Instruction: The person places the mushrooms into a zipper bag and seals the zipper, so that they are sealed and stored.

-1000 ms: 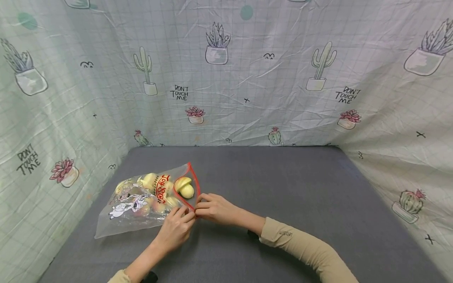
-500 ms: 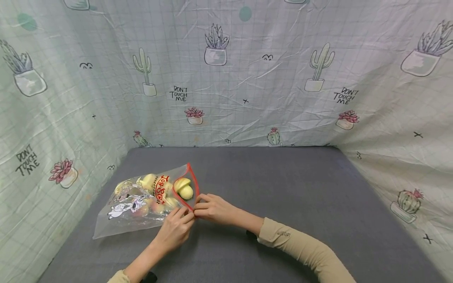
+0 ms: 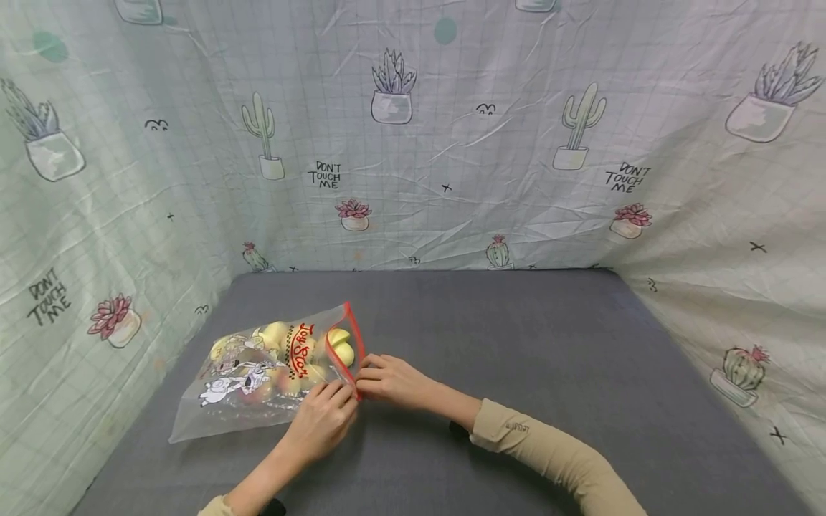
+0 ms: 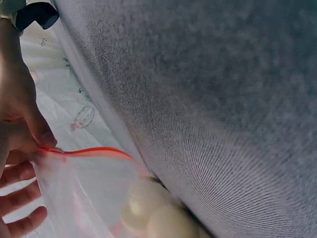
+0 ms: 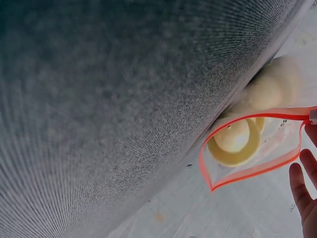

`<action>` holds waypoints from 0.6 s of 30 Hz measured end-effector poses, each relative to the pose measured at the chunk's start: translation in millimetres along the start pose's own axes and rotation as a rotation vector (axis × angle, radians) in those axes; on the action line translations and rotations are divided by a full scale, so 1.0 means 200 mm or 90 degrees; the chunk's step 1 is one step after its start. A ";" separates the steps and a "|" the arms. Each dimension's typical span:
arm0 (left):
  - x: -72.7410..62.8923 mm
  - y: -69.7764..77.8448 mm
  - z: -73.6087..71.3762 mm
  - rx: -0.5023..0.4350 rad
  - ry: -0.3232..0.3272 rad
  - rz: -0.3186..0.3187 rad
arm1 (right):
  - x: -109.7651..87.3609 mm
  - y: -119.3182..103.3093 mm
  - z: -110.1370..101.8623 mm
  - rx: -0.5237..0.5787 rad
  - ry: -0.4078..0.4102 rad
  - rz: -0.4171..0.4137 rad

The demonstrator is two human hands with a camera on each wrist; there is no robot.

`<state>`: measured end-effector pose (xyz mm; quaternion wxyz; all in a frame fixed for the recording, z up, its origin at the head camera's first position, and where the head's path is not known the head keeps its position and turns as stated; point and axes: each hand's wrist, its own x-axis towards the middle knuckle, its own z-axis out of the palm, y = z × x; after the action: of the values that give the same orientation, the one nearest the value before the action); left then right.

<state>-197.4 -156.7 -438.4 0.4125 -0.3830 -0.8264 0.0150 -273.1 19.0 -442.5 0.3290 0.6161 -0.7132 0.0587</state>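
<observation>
A clear slider zip bag [image 3: 226, 412] with a red zip edge and "Joy Star" print lies on its side in the head view. Inside are several rounded yellow and reddish pieces, like toy fruit; a yellow mushroom-like piece [image 3: 345, 353] lies just within the mouth. The mouth gapes in the right wrist view, with a whitish slider [image 5: 313, 117] at its near end. My left hand [image 3: 323, 419] grips the bag's near mouth corner. Beside it, my right hand [image 3: 393, 382] pinches the red zip edge [image 5: 247, 174] at that corner. Fingertip contact is partly hidden.
The bag rests on a dark grey cloth-covered table [image 3: 516, 344]. A pale cactus-print curtain [image 3: 445, 129] hangs behind the table and along both sides.
The bag's mouth has narrowed a little and its red edges sit closer together. Both hands stay at the near corner. The head view has tilted slightly.
</observation>
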 end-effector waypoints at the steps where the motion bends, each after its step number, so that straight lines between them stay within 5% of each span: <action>1: 0.00 0.00 0.00 0.001 0.000 -0.007 | 0.00 0.00 0.00 0.010 -0.001 0.005; 18: 0.03 0.04 0.01 0.047 -0.051 -0.071 | -0.01 -0.01 0.01 0.076 -0.002 0.035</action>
<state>-196.0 -146.7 -439.1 0.3934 -0.3203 -0.8610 0.0377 -272.2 19.4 -445.1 0.2884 0.6153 -0.7255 0.1090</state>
